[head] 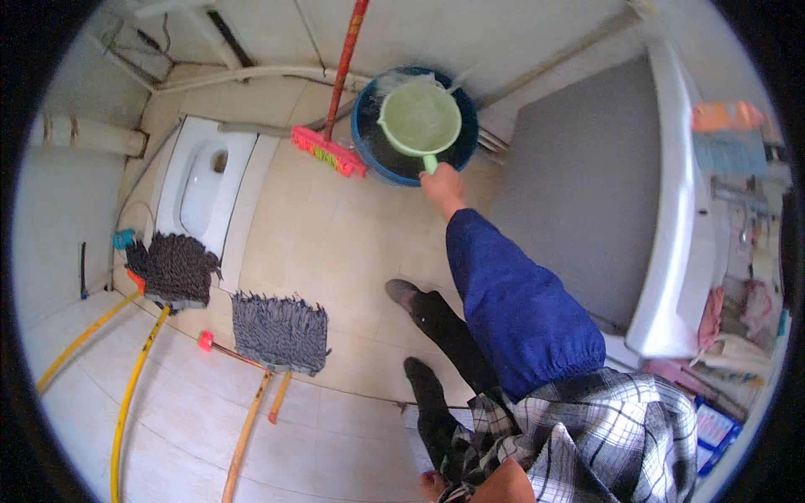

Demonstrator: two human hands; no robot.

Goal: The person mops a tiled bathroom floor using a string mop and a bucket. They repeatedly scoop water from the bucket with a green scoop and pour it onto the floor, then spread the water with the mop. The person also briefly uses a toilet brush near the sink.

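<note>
My right hand, below a blue sleeve cover, grips the short handle of a pale green plastic water dipper. The dipper is over the mouth of a round blue bucket and hides much of its inside. Cloudy liquid seems to fill the dipper's bowl. Splashing water or a pale film shows at the bucket's far rim, too blurred to tell which. Only part of my left hand shows at the bottom edge, close to my plaid clothing; whether it holds anything is hidden.
A pink push broom stands against the bucket. Left of it is a white squat toilet. A dark mop and a grey mop lie near the lower wall. A washbasin counter with a grey panel borders the right.
</note>
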